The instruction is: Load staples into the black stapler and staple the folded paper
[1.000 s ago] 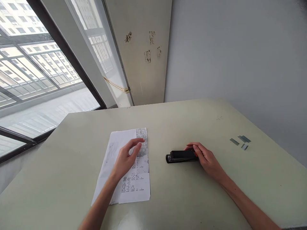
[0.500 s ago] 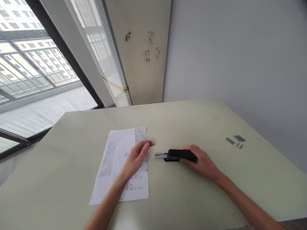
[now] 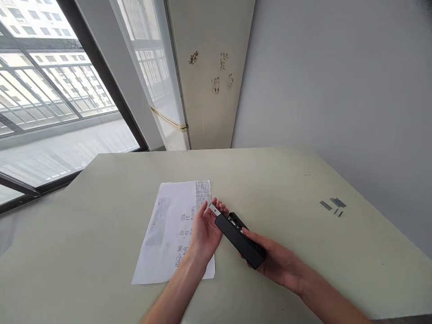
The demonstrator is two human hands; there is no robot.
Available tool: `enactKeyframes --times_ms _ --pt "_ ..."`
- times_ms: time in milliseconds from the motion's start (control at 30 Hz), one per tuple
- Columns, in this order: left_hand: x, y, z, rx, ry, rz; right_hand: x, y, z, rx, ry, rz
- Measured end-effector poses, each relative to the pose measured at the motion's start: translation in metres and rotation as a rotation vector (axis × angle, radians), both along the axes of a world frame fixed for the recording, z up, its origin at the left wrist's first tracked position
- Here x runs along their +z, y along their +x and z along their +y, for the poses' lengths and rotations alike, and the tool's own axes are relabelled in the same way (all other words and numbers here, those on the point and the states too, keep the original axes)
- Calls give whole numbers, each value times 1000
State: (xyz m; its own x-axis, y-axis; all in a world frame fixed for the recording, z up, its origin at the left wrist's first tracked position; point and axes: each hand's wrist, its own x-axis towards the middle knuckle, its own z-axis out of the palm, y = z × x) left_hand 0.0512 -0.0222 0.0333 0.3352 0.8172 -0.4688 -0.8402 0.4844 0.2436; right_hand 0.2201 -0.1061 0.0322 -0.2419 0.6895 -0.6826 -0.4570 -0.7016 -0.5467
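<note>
A black stapler (image 3: 240, 240) is held tilted above the table, its silver metal end (image 3: 214, 209) sticking out toward the upper left. My right hand (image 3: 275, 261) wraps round the rear of the stapler, thumb on its upper side. Cupped palm up beneath the metal end is my left hand (image 3: 208, 227), its fingers apart; whether it touches the metal cannot be made out. Under the left hand and forearm lies a white sheet of paper (image 3: 151, 261) with printed text and a grey patch, partly covered by them.
Several short grey strips like rows of staples (image 3: 326, 205) lie at the right of the pale table (image 3: 84, 234). A grey wall (image 3: 320, 81) rises behind the right side. Large windows (image 3: 60, 90) and a stained beige panel (image 3: 212, 112) stand beyond the far edge.
My right hand has lifted the stapler off the table, turned it and brought it left toward my left hand. My left hand has rolled palm up under its metal end.
</note>
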Motion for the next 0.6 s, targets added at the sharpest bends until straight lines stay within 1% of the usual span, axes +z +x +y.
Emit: enactKeyframes --times_ms 67,100,133,233,300,367,433,500,533,600 --pt "1 -5 -1 9 -21 -20 2 -3 -1 -9 -14 22" --pt "1 -7 0 14 -9 6 3 -4 -2 -4 -4 7" --pt "0 -10 0 20 26 81 5 -4 -3 9 14 -27" --pt "-3 -21 -2 63 172 446 12 -2 -6 70 87 -201" --pt "-4 -30 -6 81 238 605 17 1 -7 97 128 -299" --pt "-2 -37 -12 39 319 736 21 4 -6 102 167 -374" --pt "1 -44 -17 -44 458 958 23 5 -5 109 221 -449" --pt "3 -47 -21 -98 610 1182 26 6 -3 124 272 -516" --pt "3 -48 -23 -107 670 1251 26 5 -2 133 286 -535" --pt "4 -47 -27 -128 779 1327 28 3 -1 144 302 -554"
